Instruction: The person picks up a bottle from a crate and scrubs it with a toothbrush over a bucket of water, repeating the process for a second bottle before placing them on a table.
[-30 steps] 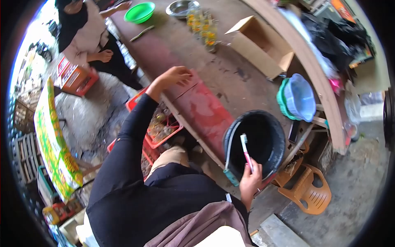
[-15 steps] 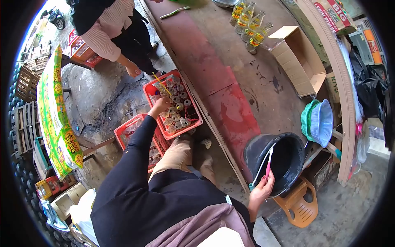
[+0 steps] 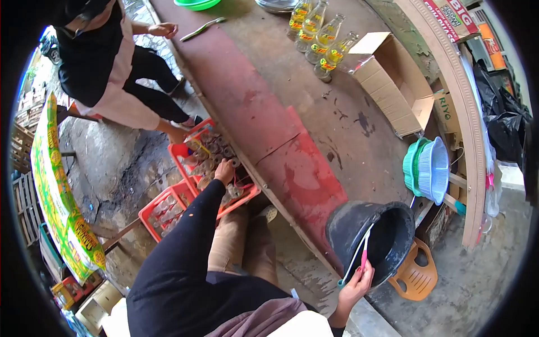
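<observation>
My left hand (image 3: 224, 172) reaches into the red crate (image 3: 254, 194) of clear glass bottles, its fingers closed at the top of one bottle. That bottle is mostly hidden. In my right hand (image 3: 357, 284) is a slim pink-and-white stick (image 3: 365, 253), held upright in front of the black bucket (image 3: 342, 230). The bucket's thin handle runs close beside the stick. A second red crate (image 3: 147, 216), also with bottles, stands left of the first. A yellow stick (image 3: 203, 147) lies among the bottles.
A co-worker (image 3: 92, 62) stands beyond the crates, one hand at the far crate edge. On the table (image 3: 241, 73) are several labelled glass bottles (image 3: 325, 42), a cardboard box (image 3: 382, 84) and a green-handled tool (image 3: 202, 29). Plastic baskets (image 3: 435, 171) and an orange chair (image 3: 418, 275) are right.
The view has shifted, and the crate appears tilted. The co-worker has come closer, with one hand now at the crate and the other raised by the table edge. My right hand still holds the stick.
</observation>
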`<state>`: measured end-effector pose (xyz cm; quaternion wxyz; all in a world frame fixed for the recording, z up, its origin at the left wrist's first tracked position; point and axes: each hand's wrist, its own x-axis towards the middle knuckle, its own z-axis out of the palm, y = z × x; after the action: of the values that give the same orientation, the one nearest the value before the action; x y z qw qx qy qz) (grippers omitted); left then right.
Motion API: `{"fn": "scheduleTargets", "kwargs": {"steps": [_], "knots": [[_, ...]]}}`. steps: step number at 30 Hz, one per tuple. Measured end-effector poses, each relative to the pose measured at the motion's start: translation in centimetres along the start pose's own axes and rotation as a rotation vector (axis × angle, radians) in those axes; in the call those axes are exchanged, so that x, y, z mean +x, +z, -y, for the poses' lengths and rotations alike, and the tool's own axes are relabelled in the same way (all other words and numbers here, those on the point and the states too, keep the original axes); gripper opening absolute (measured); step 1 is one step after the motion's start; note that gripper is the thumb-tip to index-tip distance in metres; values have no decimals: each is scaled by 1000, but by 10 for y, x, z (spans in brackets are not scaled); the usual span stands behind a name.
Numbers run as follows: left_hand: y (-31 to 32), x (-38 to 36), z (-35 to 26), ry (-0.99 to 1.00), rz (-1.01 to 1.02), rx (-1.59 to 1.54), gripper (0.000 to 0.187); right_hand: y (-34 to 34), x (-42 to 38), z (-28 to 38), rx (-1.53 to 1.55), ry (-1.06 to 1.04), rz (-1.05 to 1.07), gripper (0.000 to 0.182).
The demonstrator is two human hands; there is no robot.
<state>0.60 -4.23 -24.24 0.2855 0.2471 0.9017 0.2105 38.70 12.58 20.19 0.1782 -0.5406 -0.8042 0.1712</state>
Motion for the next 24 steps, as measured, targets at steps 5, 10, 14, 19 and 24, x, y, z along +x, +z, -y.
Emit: {"fn": "scheduleTargets", "kwargs": {"steps": [5, 10, 14, 19, 24], "knots": [[20, 3, 2, 32, -81, 90, 33, 0, -1, 0, -11, 26, 21, 27], [41, 15, 26, 49, -172, 84, 30, -1, -4, 1, 9, 112, 38, 27], [15, 2, 3, 28, -100, 112, 26, -2, -4, 1, -20, 101, 42, 27], [18, 5, 0, 194, -74, 521, 15, -1, -5, -6, -35, 81, 40, 28], [27, 15, 2, 171, 5, 527, 16, -1, -6, -2, -18, 103, 42, 28]]}}
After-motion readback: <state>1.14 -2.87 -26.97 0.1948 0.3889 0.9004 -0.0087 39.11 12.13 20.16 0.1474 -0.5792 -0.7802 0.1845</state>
